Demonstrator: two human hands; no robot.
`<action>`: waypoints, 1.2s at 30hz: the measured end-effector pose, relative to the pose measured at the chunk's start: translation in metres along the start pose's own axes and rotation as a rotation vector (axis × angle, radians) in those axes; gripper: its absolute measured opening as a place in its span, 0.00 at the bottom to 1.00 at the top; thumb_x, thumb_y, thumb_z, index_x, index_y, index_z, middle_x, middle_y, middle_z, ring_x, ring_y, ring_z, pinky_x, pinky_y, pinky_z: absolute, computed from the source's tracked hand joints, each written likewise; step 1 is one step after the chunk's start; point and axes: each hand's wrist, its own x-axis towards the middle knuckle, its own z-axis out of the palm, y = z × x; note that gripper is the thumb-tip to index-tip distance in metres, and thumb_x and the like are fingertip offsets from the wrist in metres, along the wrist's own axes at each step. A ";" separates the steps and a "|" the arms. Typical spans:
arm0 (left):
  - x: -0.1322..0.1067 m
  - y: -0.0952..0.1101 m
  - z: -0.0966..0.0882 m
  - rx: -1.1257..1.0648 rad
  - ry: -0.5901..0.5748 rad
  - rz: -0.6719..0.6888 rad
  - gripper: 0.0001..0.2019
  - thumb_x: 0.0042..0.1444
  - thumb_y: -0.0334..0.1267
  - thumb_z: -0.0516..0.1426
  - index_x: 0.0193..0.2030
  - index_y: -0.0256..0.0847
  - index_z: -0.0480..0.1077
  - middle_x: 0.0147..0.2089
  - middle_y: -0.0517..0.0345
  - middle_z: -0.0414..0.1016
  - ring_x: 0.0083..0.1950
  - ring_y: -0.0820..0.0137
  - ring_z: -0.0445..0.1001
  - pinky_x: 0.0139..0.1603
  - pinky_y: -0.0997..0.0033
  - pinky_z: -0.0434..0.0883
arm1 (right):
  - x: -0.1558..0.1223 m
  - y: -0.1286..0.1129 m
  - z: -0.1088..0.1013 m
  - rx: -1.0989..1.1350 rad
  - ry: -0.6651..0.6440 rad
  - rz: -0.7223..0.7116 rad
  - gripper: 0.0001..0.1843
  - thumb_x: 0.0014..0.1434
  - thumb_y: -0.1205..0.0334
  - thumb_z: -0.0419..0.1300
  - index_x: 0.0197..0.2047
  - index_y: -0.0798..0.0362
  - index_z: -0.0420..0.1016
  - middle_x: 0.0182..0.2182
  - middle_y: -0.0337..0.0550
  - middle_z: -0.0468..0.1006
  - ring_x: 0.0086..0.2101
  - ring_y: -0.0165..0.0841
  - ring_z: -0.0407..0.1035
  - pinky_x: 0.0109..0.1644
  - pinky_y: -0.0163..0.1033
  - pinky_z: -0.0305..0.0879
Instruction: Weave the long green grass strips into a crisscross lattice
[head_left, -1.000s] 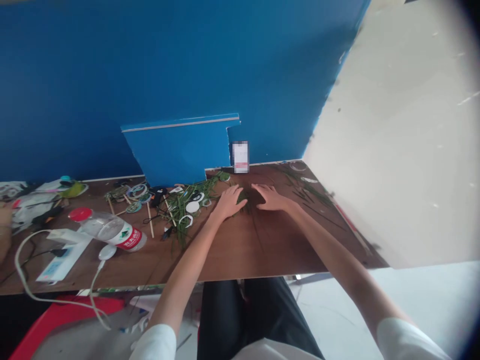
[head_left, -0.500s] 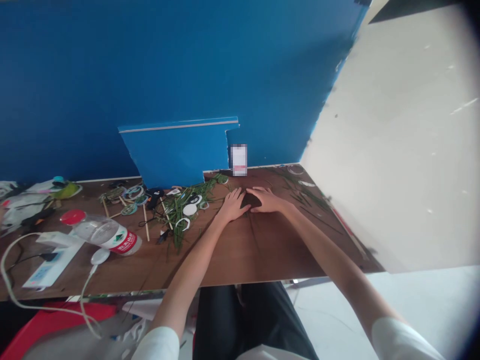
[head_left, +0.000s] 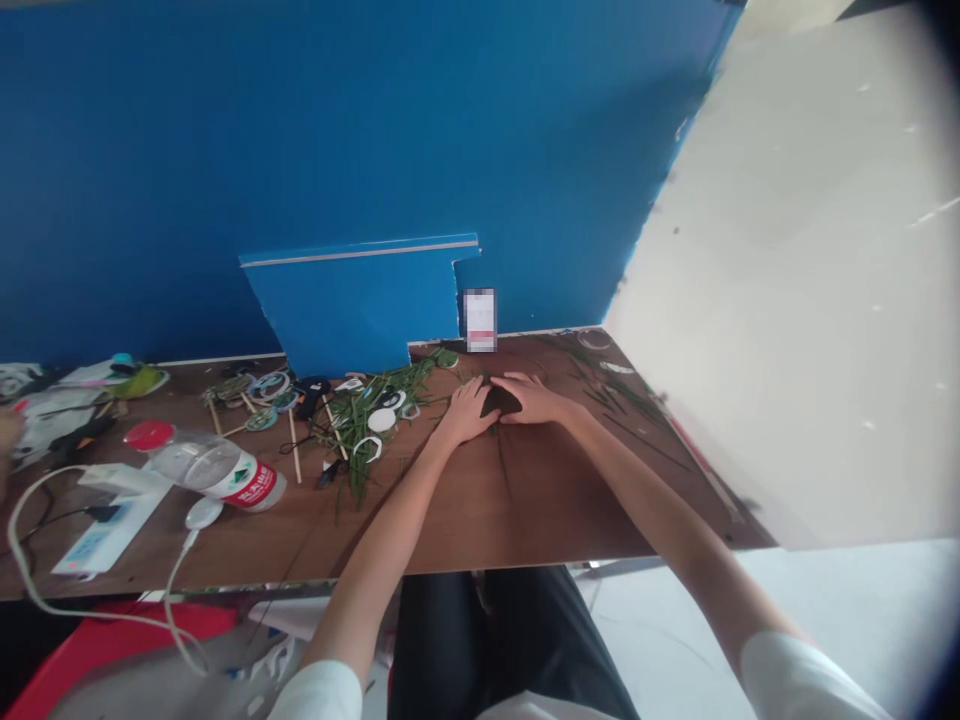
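Note:
My left hand and my right hand lie palm down on the brown tabletop, close together. Both have outstretched fingers and thumbs angled inward, framing a dark, shaded patch between them. Nothing plain to see is held in either; the area under the palms is hidden. Just beyond the fingertips, a pale phone-like rectangle, blurred by pixels, leans against the blue wall. To the left of my left hand is a heap of green grass-like strips, with white rings and discs on it.
A plastic bottle with a red cap lies on the left beside a white power strip and cables. Round pieces on sticks lie behind. A blue panel stands at the back. Another person's hand shows at the left edge.
My hands stay in nearly the same place and pose. The view has shifted very slightly, and more of the other person's hand shows at the left edge.

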 end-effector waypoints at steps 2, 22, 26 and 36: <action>0.000 0.001 -0.001 -0.005 -0.006 0.000 0.29 0.60 0.48 0.55 0.65 0.37 0.58 0.71 0.40 0.54 0.71 0.52 0.54 0.69 0.49 0.56 | 0.001 0.001 0.002 0.002 0.008 -0.002 0.52 0.53 0.39 0.61 0.73 0.47 0.45 0.68 0.55 0.54 0.68 0.53 0.42 0.66 0.64 0.43; -0.025 -0.020 -0.033 0.011 -0.004 -0.073 0.23 0.65 0.45 0.49 0.63 0.37 0.62 0.69 0.41 0.60 0.70 0.57 0.58 0.68 0.52 0.58 | -0.004 -0.024 0.004 -0.142 0.326 0.071 0.22 0.68 0.57 0.44 0.57 0.46 0.73 0.62 0.48 0.64 0.61 0.47 0.52 0.60 0.59 0.53; -0.031 -0.017 -0.029 0.034 -0.007 -0.049 0.27 0.66 0.50 0.48 0.65 0.37 0.60 0.70 0.40 0.56 0.72 0.56 0.54 0.69 0.51 0.56 | 0.003 -0.022 0.005 -0.184 0.276 0.059 0.22 0.68 0.56 0.44 0.56 0.45 0.75 0.63 0.47 0.63 0.61 0.47 0.51 0.60 0.60 0.52; -0.034 -0.016 -0.028 0.018 -0.019 -0.010 0.28 0.66 0.52 0.48 0.67 0.40 0.59 0.72 0.43 0.54 0.73 0.56 0.51 0.70 0.51 0.54 | 0.007 -0.022 0.009 -0.174 0.215 0.081 0.24 0.68 0.52 0.43 0.58 0.43 0.73 0.64 0.47 0.61 0.62 0.50 0.48 0.60 0.65 0.52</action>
